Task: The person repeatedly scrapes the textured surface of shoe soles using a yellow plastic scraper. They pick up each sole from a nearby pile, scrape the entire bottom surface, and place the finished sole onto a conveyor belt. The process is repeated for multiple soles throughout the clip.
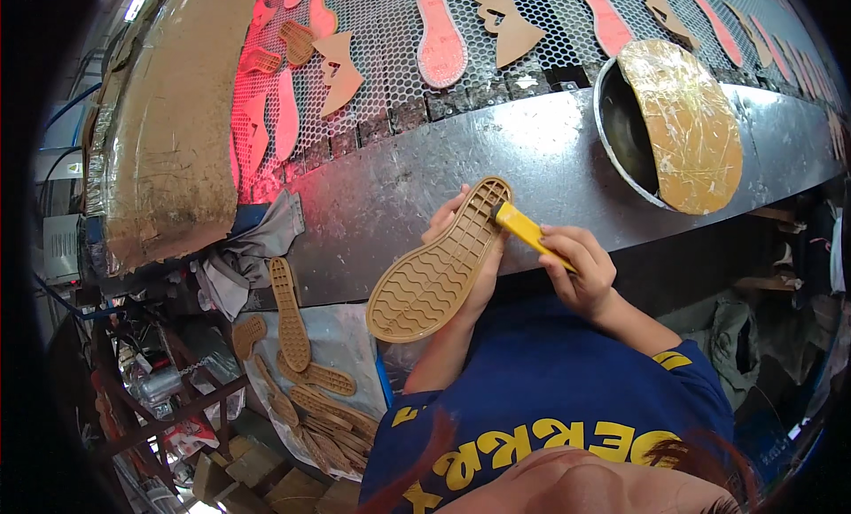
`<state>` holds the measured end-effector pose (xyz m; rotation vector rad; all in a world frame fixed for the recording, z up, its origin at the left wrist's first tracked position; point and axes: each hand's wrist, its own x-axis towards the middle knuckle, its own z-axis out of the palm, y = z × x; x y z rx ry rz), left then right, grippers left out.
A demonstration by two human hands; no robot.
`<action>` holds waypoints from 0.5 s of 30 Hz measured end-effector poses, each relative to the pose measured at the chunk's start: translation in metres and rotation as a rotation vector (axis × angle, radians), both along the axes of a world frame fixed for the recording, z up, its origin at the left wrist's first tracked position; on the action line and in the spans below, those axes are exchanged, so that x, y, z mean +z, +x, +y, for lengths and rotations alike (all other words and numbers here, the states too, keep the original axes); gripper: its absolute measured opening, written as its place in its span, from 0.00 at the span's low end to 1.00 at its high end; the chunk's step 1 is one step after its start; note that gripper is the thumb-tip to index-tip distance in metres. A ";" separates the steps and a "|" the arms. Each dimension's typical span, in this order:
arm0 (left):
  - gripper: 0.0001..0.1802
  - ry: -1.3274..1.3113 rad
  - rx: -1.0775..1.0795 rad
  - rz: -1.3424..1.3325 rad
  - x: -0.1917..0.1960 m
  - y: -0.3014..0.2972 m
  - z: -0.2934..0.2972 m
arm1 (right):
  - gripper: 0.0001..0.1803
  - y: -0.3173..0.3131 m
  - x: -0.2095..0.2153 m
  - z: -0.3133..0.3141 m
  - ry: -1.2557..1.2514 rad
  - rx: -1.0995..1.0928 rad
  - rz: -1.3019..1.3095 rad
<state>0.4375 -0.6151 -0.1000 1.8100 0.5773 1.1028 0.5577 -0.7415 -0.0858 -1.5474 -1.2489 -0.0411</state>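
My left hand [481, 288] is closed round a tan rubber shoe sole [430, 279] from behind. The sole is held tilted above the near edge of the metal ledge, its heel end away from me and its wavy, gridded tread facing up. In my right hand [581, 270] is a yellow-handled brush [532, 233], gripped between thumb and fingers. The brush's dark end meets the sole's edge near the heel; its bristles are too small to make out. Other tan soles [328, 416] lie piled on a pale sheet to my lower left.
A metal ledge [372, 182] runs along a mesh conveyor [390, 80] carrying insoles [441, 40] and tan shoe-upper pieces [341, 75]. On the ledge at right stands a round pan [634, 164], half covered by a tape-wrapped board [696, 133]. Cardboard [177, 115] and grey cloth [266, 248] are at left.
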 end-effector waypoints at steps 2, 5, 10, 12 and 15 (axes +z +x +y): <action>0.34 0.021 0.022 -0.018 -0.004 0.002 0.000 | 0.12 0.000 0.004 -0.006 0.021 0.070 0.023; 0.35 -0.021 0.015 0.032 0.003 0.002 0.004 | 0.12 0.008 0.009 -0.005 0.060 0.087 0.086; 0.59 0.364 -0.190 0.558 0.052 -0.017 0.051 | 0.07 0.020 -0.003 0.000 0.184 0.088 0.376; 0.63 0.160 -0.252 0.281 0.045 -0.028 0.055 | 0.07 0.019 -0.004 0.004 0.221 0.129 0.415; 0.67 -0.131 -0.282 -0.133 0.036 -0.044 0.053 | 0.09 0.018 -0.009 0.008 0.252 0.120 0.449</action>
